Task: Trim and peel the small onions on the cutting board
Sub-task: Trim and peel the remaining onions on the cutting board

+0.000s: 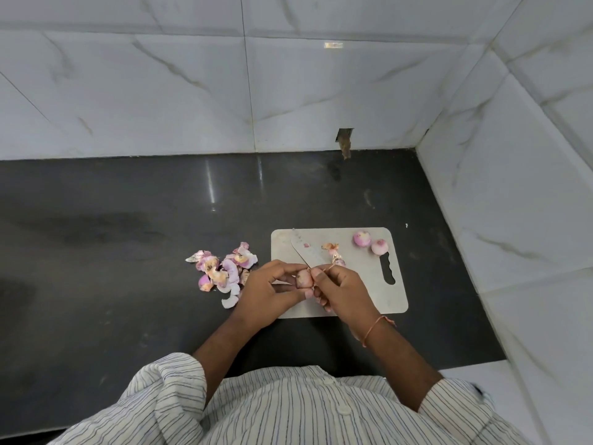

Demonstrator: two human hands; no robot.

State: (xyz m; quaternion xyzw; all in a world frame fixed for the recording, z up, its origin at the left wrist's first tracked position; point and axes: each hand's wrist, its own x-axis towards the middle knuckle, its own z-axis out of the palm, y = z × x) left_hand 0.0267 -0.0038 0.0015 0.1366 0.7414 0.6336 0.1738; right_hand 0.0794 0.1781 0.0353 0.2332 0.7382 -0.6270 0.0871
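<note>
We hold one small onion [303,279] between our two hands, just above the near left corner of the cutting board [369,293]. Our left hand [269,289] curls around it from the left, fingers over the top and thumb beneath, while our right hand [340,291] closes on the knife [305,252], whose blade runs away from us and to the left, and pinches a strip of dry skin against the onion's far end. The onion's long axis seems to run from us outward, its skin mostly still on, so we judge the peel must be drawn off toward our right hand. Beyond our right hand lie two peeled onions [370,242] and a scrap of skin [332,248]; left of our left hand, on the dark desk [128,252], sits the heap of peelings [221,269].
</note>
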